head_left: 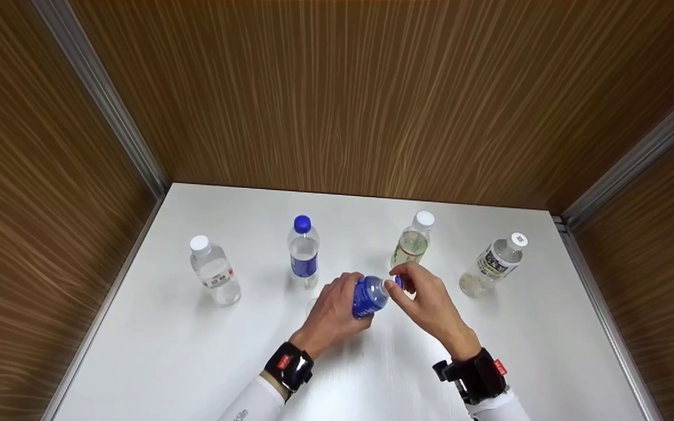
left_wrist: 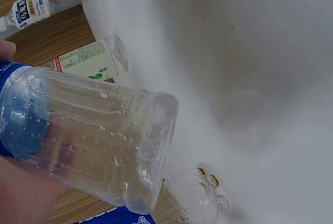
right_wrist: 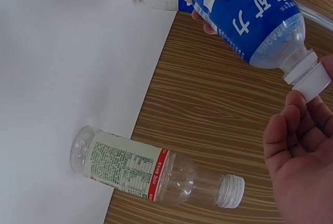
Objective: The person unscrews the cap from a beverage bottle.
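Observation:
My left hand [head_left: 332,308] grips a clear plastic bottle [left_wrist: 99,130] round its blue label [right_wrist: 244,15]. The bottle is tilted, its neck toward my right hand [head_left: 427,301] and its base toward the lower left in the head view. Droplets cling inside its clear lower part. Thumb and fingers of my right hand pinch the bottle's cap [right_wrist: 312,82], which sits at the mouth and looks white in the right wrist view. Just beyond that hand stands a bottle with a pale green label [right_wrist: 127,166] and a white top [head_left: 424,219].
A blue-capped bottle [head_left: 303,257] stands behind my left hand. A white-capped bottle [head_left: 217,275] is at the left, and another with a black and white label [head_left: 492,266] at the right. Brown wood-grain panels [head_left: 337,99] rise round the white table [head_left: 155,351].

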`<state>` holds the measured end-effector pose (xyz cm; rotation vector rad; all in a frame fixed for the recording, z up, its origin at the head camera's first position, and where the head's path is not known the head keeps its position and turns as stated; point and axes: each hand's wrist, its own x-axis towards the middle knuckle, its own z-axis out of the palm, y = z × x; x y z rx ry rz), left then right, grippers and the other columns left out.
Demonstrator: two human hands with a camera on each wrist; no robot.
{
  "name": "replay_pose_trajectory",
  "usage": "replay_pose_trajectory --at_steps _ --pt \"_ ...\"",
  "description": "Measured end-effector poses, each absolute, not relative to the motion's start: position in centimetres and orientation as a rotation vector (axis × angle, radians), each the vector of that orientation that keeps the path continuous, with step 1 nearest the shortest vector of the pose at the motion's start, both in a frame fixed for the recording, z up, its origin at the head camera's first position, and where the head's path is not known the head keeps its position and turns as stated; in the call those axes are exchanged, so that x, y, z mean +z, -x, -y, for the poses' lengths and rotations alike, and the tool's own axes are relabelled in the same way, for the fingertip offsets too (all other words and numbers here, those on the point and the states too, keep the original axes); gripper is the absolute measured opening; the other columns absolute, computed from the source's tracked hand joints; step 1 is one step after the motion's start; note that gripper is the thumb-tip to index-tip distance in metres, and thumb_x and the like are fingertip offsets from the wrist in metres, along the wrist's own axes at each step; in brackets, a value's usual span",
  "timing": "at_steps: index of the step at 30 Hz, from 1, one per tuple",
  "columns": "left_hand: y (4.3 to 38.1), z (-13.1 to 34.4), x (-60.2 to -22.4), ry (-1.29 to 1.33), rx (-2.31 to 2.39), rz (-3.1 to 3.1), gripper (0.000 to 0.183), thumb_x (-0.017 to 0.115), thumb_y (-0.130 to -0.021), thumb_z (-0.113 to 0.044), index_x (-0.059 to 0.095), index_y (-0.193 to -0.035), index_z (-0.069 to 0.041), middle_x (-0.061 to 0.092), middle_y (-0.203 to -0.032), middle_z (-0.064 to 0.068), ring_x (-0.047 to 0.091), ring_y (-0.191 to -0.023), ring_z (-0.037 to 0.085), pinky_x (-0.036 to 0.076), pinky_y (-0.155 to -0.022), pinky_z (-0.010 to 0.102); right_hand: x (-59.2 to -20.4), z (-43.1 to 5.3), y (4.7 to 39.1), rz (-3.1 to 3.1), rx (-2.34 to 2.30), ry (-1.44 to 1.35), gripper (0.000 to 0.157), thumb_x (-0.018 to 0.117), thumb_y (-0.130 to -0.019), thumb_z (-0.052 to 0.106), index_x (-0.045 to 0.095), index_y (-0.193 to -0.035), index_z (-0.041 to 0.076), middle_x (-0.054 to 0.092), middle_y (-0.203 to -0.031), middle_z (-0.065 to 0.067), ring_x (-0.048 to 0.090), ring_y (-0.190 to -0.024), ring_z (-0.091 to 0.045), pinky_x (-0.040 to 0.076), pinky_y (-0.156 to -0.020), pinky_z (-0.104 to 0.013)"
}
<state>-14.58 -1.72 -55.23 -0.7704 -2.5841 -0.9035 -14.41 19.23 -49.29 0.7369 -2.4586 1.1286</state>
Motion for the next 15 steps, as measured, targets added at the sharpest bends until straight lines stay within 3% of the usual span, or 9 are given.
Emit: replay_pose_trajectory --at_steps 10,15 --pt "14.61 2.28 -54.96 0.882 -1.091 2.621 0.076 0.083 -0.068 -0.03 0.045 -0.129 -0.008 0.057 -0.114 0.003 0.058 -0.099 0.015 0.048 -0.088 0.03 -49.4 -19.97 14.53 2.369 1.132 -0.959 0.023 0.07 -0.089 0.015 0.061 -0.109 0.01 0.054 -0.085 0.006 0.05 -0.074 -0.01 0.045 -0.058 -0.038" --pt "14.71 2.23 -54.99 0.866 -1.034 2.599 0.075 0.083 -0.067 -0.03 0.045 -0.128 -0.008 0.057 -0.113 0.003 0.058 -0.098 0.015 0.048 -0.088 0.031 -49.45 -19.87 14.52 2.385 1.118 -0.902 0.024 0.07 -0.089 0.018 0.06 -0.109 0.01 0.054 -0.085 0.006 0.05 -0.073 -0.01 0.045 -0.058 -0.033"
